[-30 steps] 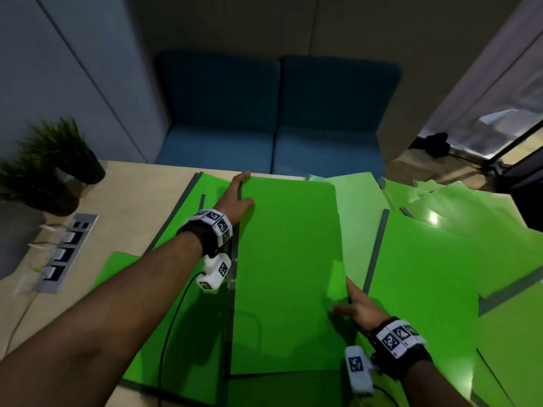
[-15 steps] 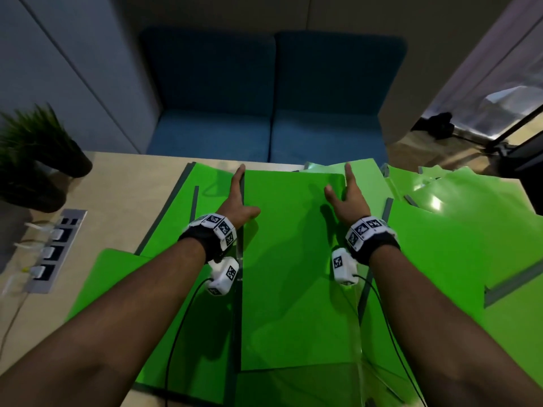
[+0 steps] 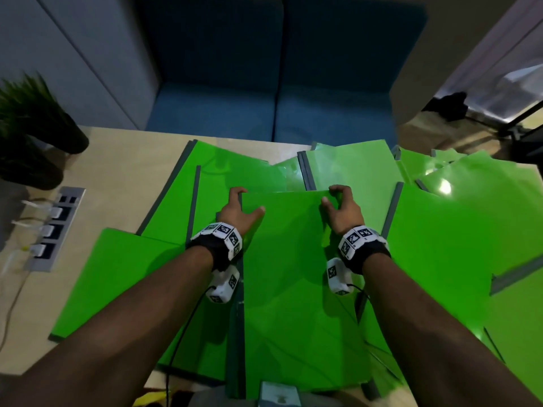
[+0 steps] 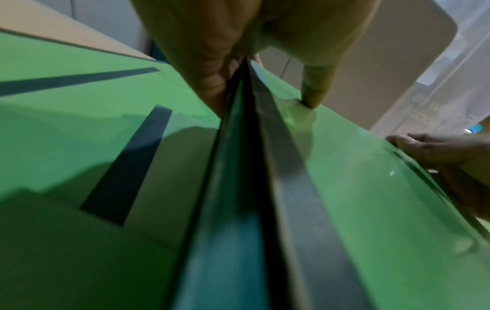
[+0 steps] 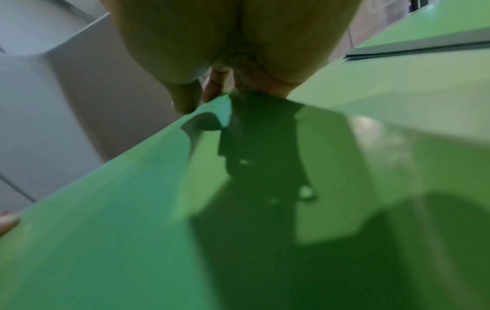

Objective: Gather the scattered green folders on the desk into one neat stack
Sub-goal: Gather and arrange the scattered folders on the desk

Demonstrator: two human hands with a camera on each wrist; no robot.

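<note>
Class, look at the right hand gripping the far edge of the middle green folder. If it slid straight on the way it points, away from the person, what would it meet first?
Probably the paler green folder just beyond the right hand; height is unclear, so it might pass above.

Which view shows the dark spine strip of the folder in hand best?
Left wrist: the spine strip fills the middle of the frame, running up into the left hand that grips it. Head view shows it only as a thin dark edge along the held folder. Right wrist view shows the folder's green face, not the spine.
</note>
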